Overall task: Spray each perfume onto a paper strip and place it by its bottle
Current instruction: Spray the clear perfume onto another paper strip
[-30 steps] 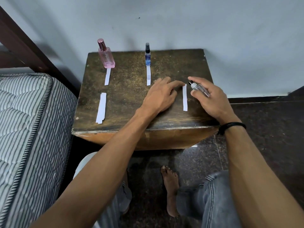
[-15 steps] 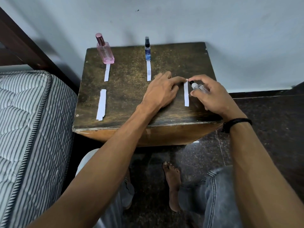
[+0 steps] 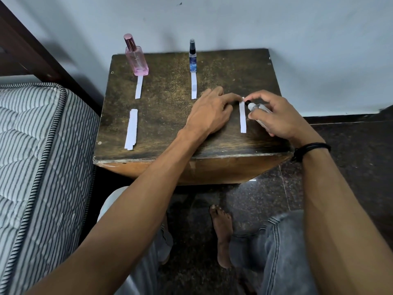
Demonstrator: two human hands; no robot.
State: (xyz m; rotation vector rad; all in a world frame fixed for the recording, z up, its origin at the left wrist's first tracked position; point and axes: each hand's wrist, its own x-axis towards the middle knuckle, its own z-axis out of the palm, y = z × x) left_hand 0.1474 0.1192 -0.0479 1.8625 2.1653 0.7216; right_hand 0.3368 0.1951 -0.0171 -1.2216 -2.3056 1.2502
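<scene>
The paper strip (image 3: 242, 120) lay flat on the right part of the surface (image 3: 170, 124), and the left hand (image 3: 209, 112) reached across with its fingers (image 3: 231, 96) stretched out, one fingertip pressing the strip's far end down. The right hand (image 3: 276, 118) was curled round a small clear bottle (image 3: 258, 109), held tilted with its dark nozzle almost touching that same end. The strip looked thin, light and limp, likely to slide or lift under a puff of spray, so pinning one end seemed wise; afterwards it would best be lifted by the dry near end. The bottle appeared slim, hard and smooth, probably slippery, calling for a firm wrap round its body. The pink bottle (image 3: 137, 60) and blue bottle (image 3: 193, 60) stood upright at the back.
</scene>
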